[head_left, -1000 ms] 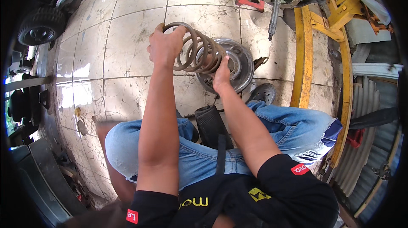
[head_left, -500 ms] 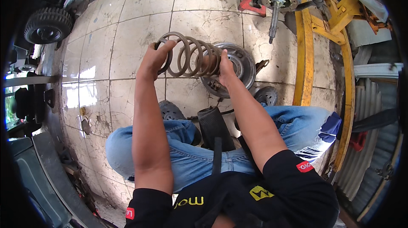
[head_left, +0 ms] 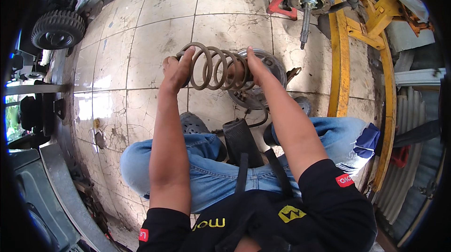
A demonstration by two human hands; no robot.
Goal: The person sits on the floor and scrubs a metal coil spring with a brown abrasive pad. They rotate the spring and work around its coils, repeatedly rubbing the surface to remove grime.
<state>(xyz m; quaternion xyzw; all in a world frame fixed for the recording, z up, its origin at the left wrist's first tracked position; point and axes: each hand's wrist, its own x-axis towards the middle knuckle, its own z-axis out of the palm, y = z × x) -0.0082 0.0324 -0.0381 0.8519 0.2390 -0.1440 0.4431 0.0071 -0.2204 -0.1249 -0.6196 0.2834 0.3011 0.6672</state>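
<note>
1. Coil spring (head_left: 224, 66) is up in the air, lying sideways over the tiled floor (head_left: 157, 41), its right end in front of the round metal plate (head_left: 274, 66).
2. Left hand (head_left: 176, 71) has its fingers curled round the left end coil. Right hand (head_left: 256, 66) holds the other end, thumb pointing up, fingers partly hidden behind the coils.
3. Decent grip imo: supporting both ends should help the person hold it level.
4. Fingers are probably safest on the end coils, out of the gaps.
5. Shoes (head_left: 192, 123) are close, so a firm hold matters.
</note>
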